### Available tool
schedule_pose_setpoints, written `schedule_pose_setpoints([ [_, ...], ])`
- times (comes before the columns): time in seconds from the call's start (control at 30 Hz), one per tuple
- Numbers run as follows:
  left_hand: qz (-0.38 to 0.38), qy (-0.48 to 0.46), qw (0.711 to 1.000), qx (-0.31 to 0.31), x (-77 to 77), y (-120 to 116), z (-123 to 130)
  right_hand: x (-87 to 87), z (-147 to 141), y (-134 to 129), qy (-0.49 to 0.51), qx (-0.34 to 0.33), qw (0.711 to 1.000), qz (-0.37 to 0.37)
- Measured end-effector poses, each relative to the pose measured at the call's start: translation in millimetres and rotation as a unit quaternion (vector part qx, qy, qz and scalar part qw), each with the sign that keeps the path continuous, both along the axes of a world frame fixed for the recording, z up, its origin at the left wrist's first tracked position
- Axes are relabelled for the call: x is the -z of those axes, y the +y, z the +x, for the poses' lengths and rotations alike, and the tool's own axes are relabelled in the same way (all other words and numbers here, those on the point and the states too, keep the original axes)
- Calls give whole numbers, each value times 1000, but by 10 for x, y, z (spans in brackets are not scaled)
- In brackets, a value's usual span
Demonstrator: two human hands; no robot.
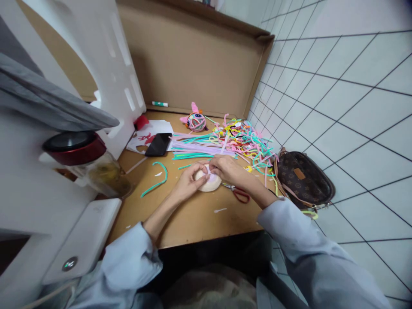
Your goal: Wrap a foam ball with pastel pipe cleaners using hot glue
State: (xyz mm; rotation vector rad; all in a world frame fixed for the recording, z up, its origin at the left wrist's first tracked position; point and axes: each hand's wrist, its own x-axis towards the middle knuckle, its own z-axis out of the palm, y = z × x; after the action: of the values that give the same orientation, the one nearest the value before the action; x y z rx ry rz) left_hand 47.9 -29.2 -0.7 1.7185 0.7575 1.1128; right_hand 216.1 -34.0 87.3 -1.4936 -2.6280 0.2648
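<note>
Near the front middle of the table, my left hand [189, 181] curls around the side of a cream-coloured round ball-like thing [208, 185]. A lilac patch [211, 176] shows on its upper face. My right hand [227, 168] reaches over from the other side, its fingers pinched together at this patch. What lies between those fingertips is hidden. Scissors with red handles [240, 195] lie beside the right wrist. Behind the hands are straight lilac and teal pipe cleaners [202, 150]. A bent teal pipe cleaner [161, 182] lies to the left.
Tangled coloured pipe cleaners [247, 139] heap at the back right, near a brown handbag [301, 176]. A pink-eared ball figure [196, 121] stands at the back. A black phone [158, 144] lies on paper. A red-lidded jar [93, 159] stands left; a cardboard panel [196, 56] rises behind.
</note>
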Motion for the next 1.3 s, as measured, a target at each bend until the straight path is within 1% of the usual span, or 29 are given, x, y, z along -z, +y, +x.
schedule_pose_setpoints([
  [0.2, -20, -16, 1000, 1, 25, 14, 2, 36, 22, -10, 18, 5, 1000, 9],
  [0.4, -17, -14, 1000, -9, 29, 27, -6, 137, 65, -24, 63, -12, 997, 42],
  [0.53, -23, -2, 1000, -19, 44, 35, -23, 176, 110, -65, 140, -45, 985, 95],
  [0.63, -17, -12, 1000, -22, 83, 51, -41, 193, 178, -204, 193, -49, 966, 166],
  [0.67, -15, -17, 999, -23, 97, 57, -47, 215, 217, -272, 205, -37, 958, 196],
  [0.73, -16, -21, 999, -24, 118, 68, -54, 310, 329, -421, 216, 16, 942, 256],
  [0.77, -18, -22, 999, -24, 124, 73, -56, 384, 401, -496, 211, 44, 937, 274],
  [0.8, -21, -24, 999, -24, 126, 76, -57, 471, 480, -568, 193, 75, 939, 273],
  [0.83, -23, -26, 999, -23, 124, 78, -57, 566, 561, -636, 173, 102, 945, 258],
  [0.9, -28, -26, 999, -24, 111, 80, -54, 745, 710, -756, 129, 140, 961, 200],
  [0.97, -30, -22, 999, -25, 93, 79, -50, 868, 820, -846, 100, 170, 970, 146],
  [1.0, -31, -23, 999, -25, 84, 78, -50, 900, 856, -874, 86, 192, 969, 127],
  [1.07, -35, -25, 999, -22, 74, 75, -51, 907, 899, -891, 52, 255, 959, 107],
  [1.17, -38, -26, 999, -24, 80, 71, -60, 833, 917, -807, -11, 351, 932, 93],
  [1.23, -40, -23, 999, -26, 93, 71, -68, 776, 915, -703, -51, 385, 918, 81],
  [1.3, -42, -19, 999, -23, 104, 73, -74, 740, 907, -590, -88, 404, 907, 72],
])
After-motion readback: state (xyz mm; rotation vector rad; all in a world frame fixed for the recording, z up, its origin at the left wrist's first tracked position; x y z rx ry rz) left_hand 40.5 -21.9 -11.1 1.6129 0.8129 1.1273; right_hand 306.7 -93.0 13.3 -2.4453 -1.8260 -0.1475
